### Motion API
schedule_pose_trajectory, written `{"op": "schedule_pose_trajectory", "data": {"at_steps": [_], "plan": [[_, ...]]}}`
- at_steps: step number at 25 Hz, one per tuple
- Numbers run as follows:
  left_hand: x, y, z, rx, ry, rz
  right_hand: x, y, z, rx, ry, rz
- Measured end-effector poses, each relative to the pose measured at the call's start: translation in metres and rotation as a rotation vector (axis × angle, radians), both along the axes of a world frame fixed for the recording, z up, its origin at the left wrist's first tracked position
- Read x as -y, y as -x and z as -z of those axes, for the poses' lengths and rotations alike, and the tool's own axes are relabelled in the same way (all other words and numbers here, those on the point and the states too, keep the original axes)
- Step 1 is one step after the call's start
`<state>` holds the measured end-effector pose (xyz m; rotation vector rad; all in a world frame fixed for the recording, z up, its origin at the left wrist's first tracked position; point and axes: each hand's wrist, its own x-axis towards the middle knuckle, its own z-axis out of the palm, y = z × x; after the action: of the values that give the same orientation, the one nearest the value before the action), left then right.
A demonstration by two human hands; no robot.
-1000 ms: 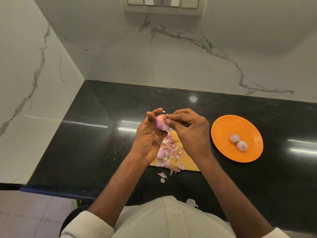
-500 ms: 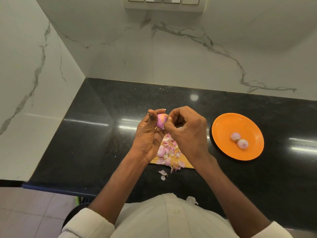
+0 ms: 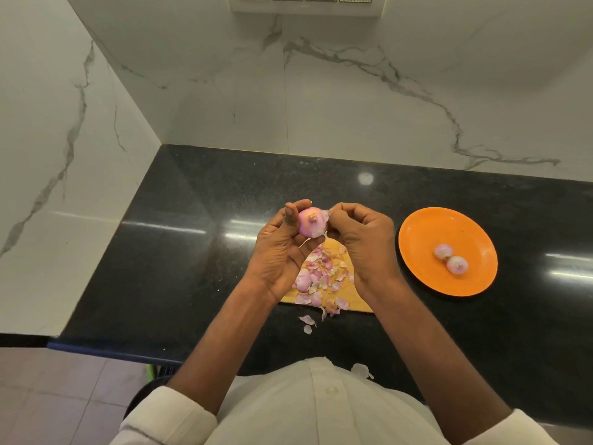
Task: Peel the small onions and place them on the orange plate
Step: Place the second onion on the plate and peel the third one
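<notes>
Onion [image 3: 310, 223] sits raised above the wooden board [image 3: 353, 295], cradled by the thumb and fingers of the left hand [image 3: 282, 252] while the right hand [image 3: 362, 239] pinches a flap of skin at its side. It looks light, firm and smooth, probably slippery once bare; the papery skin tears easily, so it's best gripped round the middle. Two peeled onions [image 3: 451, 258] lie on the orange plate [image 3: 426, 226] on the counter [image 3: 179, 252].
</notes>
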<state>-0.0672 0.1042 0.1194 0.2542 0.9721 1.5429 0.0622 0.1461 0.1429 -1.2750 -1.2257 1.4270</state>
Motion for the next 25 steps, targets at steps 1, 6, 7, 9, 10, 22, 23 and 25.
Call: {"op": "schedule_pose_trajectory", "data": {"at_steps": [1, 6, 7, 9, 10, 22, 23, 25], "plan": [[0.0, 0.0, 0.0, -0.004, 0.003, -0.001, 0.0, -0.001, 0.001, -0.018, 0.036, 0.011], [0.001, 0.002, 0.0, 0.001, -0.016, -0.009, 0.0, -0.005, 0.001, 0.177, -0.2, -0.104], [0.001, 0.004, 0.001, 0.008, -0.032, -0.007, 0.001, -0.004, 0.002, 0.215, -0.266, -0.126], [0.001, 0.004, 0.001, 0.006, -0.045, 0.0, 0.001, -0.001, 0.005, 0.285, -0.391, -0.111], [0.001, 0.004, 0.0, -0.001, -0.044, 0.006, 0.001, 0.0, 0.006, 0.303, -0.441, -0.086], [0.002, -0.005, -0.002, 0.159, 0.014, -0.003, -0.002, 0.001, -0.001, -0.14, 0.214, 0.114], [0.002, -0.005, -0.003, 0.167, 0.009, -0.004, -0.002, 0.0, -0.001, -0.101, 0.161, 0.09], [0.001, -0.004, -0.004, 0.16, -0.003, -0.005, -0.001, 0.0, 0.002, -0.011, 0.031, 0.021]]}}
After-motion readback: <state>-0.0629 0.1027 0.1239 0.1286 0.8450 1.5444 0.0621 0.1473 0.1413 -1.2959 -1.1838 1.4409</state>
